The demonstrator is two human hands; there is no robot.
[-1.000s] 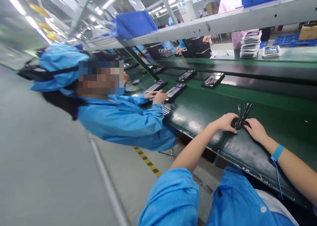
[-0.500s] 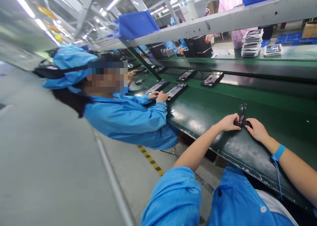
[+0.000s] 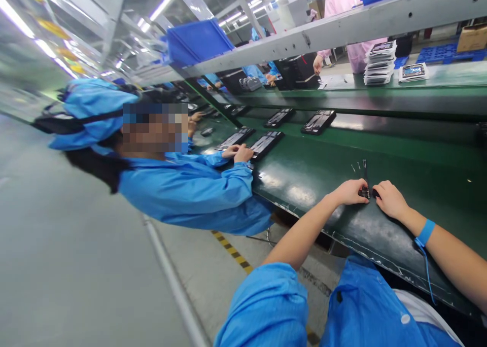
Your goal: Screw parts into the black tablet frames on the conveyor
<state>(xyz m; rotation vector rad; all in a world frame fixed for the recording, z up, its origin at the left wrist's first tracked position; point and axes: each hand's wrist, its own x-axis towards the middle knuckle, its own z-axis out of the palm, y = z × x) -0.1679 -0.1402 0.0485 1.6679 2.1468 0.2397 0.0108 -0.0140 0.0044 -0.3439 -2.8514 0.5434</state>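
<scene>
Low over the green work surface (image 3: pixel 323 169), my left hand (image 3: pixel 352 191) is closed, thumb and fingers pinching a few thin dark strips (image 3: pixel 365 172) with pale tips. The strips point away from me, fanned apart, and their exact kind is too small to tell. Just right of them, my right hand (image 3: pixel 391 200) curls its fingers at a small black piece (image 3: pixel 376 193), mostly hidden by the fingertips. A narrow gap separates the two hands. Around my right wrist runs a blue wrist strap (image 3: pixel 425 233) with a thin cord hanging down.
At my left a co-worker in blue (image 3: pixel 190 189) handles a flat black device (image 3: pixel 267 145). More devices, such as one black unit (image 3: pixel 318 122), lie farther back. Beyond stands a stack of white-edged panels (image 3: pixel 379 65). A metal rail (image 3: pixel 266 45) bearing blue bins (image 3: pixel 200 41) crosses above.
The strips at my left fingers have spread from a tight bunch into separate ones. My right hand has turned slightly, knuckles more on top. The whole view has shifted a little.
</scene>
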